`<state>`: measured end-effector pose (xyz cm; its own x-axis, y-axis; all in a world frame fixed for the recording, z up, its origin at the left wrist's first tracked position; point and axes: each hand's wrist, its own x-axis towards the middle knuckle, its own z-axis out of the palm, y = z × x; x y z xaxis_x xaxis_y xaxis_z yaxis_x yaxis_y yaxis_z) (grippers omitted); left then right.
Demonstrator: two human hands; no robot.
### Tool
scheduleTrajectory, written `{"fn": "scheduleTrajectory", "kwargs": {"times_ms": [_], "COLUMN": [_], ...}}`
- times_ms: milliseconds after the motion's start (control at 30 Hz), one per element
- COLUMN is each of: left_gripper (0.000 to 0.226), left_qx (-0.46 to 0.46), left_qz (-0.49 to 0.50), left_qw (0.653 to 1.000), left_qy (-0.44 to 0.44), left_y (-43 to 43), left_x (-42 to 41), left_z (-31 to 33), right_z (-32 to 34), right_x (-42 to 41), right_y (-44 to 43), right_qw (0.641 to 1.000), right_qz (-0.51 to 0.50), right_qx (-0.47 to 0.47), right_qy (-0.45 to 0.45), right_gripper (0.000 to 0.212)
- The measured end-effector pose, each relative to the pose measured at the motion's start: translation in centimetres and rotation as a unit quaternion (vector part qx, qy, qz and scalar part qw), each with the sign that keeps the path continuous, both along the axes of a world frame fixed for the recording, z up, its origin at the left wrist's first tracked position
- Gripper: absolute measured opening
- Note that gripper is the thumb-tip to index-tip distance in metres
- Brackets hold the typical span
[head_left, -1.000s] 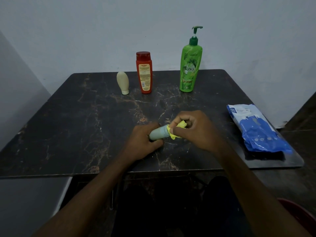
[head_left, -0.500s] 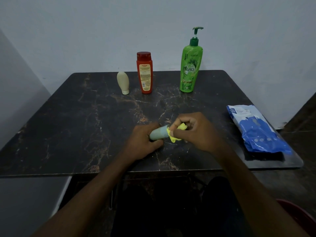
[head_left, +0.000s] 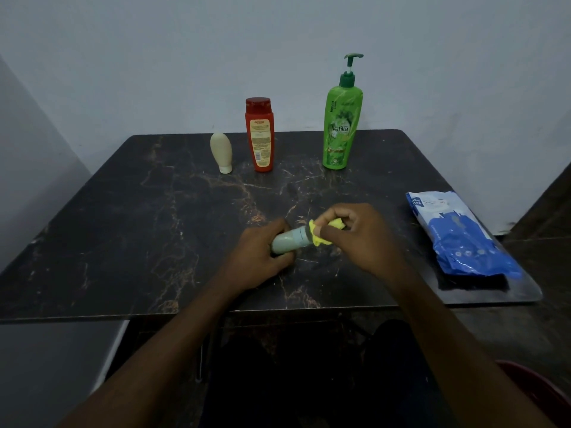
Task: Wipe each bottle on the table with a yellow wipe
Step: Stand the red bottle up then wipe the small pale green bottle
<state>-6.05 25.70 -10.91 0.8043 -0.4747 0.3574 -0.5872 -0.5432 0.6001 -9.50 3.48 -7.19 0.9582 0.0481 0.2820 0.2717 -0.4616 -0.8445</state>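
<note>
My left hand [head_left: 256,257] grips a small pale blue bottle [head_left: 289,244], held on its side just above the dark marble table [head_left: 139,227] near its front middle. Pinched in my right hand [head_left: 355,239] is a crumpled yellow wipe [head_left: 318,236], pressed around the bottle's right end. At the back of the table stand three more bottles: a small cream one [head_left: 221,152] upside down on its cap, a red one [head_left: 259,134], and a tall green pump bottle [head_left: 341,122].
A blue and white pack of wipes [head_left: 457,236] lies at the table's right edge. A pale wall runs close behind the table. The rim of a red object [head_left: 537,387] shows at the lower right, below table height.
The right hand has slid the yellow wipe a little to the right along the bottle, baring more of its neck. The left hand stays in place.
</note>
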Motion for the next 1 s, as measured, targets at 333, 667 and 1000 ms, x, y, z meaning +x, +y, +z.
{"fn": "scheduleTrajectory", "kwargs": {"times_ms": [333, 667, 1000], "left_gripper": [0.026, 0.038, 0.033], "left_qx": [0.201, 0.235, 0.311], "left_qz": [-0.063, -0.007, 0.023], "left_qw": [0.976, 0.97, 0.945], "left_qy": [0.051, -0.058, -0.098], "left_y": [-0.2, -2.9, -7.4], "left_x": [1.8, 7.1, 15.8], "left_z": [5.9, 13.1, 13.7], "right_z": [-1.8, -3.7, -4.5], "right_x": [0.8, 6.6, 12.6], "right_y": [0.4, -0.7, -5.0], "right_qw": [0.992, 0.948, 0.967], "right_qz": [-0.064, -0.075, -0.229], "right_qx": [0.107, 0.277, 0.109], "right_qy": [0.016, 0.135, 0.039], "right_gripper": [0.007, 0.002, 0.016]}}
